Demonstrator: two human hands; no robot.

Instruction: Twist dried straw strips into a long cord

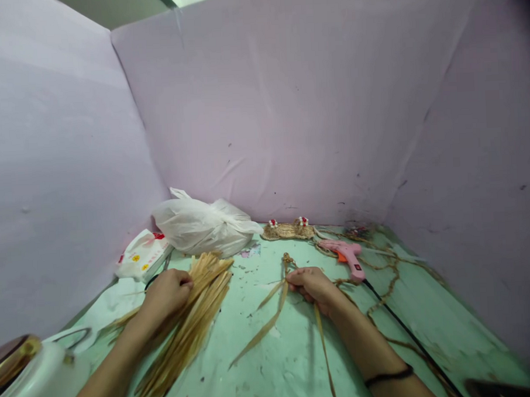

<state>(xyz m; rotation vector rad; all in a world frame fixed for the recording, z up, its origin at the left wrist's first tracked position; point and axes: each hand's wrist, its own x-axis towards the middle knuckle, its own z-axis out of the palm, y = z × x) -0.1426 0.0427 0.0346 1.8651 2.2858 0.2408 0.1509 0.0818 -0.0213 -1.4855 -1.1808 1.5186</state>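
I count two hands on my screen. The right hand (310, 284) has thumb and fingertips pinched together on the straw strips (267, 329), just below a gold clasp (286, 258) at eleven o'clock from it; I see three longer tails, two trailing toward seven and one toward six. The left hand (168, 290) has its fingers curled against one straw bundle (200, 324), which fans out toward five o'clock; I can't count its strands, nor tell whether the fingers grip any.

From the right hand, one pink glue gun (349, 256) lies at two o'clock, and one woven piece (288, 231) with two red-and-white flowers (303, 221) sits near twelve. From the left hand, I have one white plastic bag (205, 227) at one o'clock, one tissue pack (147, 256) at eleven and one white container (40, 378) at eight.

In the way on the right, the black cord (411, 332) runs from the gun toward five o'clock, and the twisted rope (393, 275) loops around it. The left forearm hides part of the bundle.
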